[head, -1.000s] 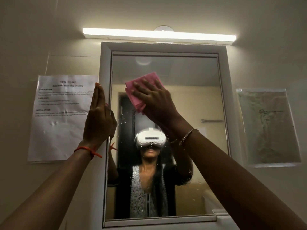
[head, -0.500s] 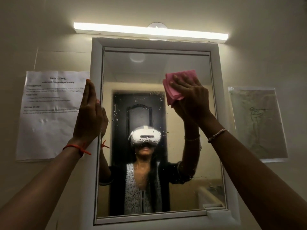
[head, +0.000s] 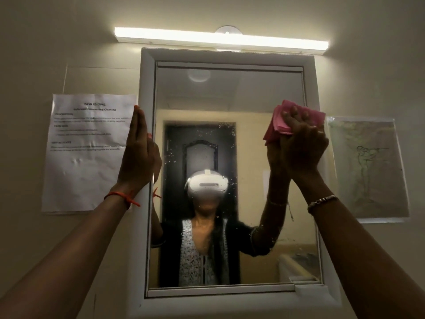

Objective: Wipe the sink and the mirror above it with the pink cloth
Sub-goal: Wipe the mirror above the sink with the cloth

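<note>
Up at the mirror's two o'clock my spread right hand presses the pink cloth; my flat left hand rests at nine.

R hand pressed folded pink cloth vs white-framed rectangular mirror nr its right edge; L hand lay flat on mirror's left edge, fingers straight.

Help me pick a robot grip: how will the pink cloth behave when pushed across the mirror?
Probably floppy: the pink cloth lies in soft folds and bunches beside the right hand. Likely light, since a pressing hand alone holds it against the upright mirror. It may drag where droplets dot the glass.
</note>
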`<state>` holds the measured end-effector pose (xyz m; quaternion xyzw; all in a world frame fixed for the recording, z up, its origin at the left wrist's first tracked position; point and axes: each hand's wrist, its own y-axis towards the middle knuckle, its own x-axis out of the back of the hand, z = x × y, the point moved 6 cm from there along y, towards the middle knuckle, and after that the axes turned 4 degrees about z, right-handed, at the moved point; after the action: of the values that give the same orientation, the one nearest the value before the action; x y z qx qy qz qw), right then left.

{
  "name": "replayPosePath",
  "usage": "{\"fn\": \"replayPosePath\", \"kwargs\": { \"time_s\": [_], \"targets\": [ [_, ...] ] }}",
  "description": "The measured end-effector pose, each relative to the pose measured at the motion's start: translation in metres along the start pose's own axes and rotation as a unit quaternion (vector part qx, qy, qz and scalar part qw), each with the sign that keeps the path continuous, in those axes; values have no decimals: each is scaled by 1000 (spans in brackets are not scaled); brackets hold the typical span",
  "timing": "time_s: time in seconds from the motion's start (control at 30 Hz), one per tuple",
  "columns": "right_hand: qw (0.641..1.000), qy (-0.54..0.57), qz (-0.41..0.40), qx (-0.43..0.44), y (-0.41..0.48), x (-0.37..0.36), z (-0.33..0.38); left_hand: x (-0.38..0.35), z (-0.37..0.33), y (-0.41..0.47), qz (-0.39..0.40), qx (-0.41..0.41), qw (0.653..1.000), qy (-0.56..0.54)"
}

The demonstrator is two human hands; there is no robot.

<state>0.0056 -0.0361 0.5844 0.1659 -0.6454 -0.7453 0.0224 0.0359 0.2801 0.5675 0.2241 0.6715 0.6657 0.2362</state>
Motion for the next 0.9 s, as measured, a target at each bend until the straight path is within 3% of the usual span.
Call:
{"fn": "replayPosePath", "kwargs": {
  "time_s": [0.17,0.33,0.63,0.77,0.9],
  "targets": [
    [983,18,15,-183,-5,-18,19,0,1,0,11,3,1000,-23],
    [973,32,31,-229,-3,-40,51,0,3,0,30,12,997,-68],
    [989,-40,89,-115,-10,-52,130,-1,5,-1,27,16,997,-75],
    [991,-54,123,-20,-20,-49,183,-1,6,0,24,14,997,-71],
    [990,-41,104,85,-21,-52,211,-2,6,0,24,28,996,-87]
  ]
}}
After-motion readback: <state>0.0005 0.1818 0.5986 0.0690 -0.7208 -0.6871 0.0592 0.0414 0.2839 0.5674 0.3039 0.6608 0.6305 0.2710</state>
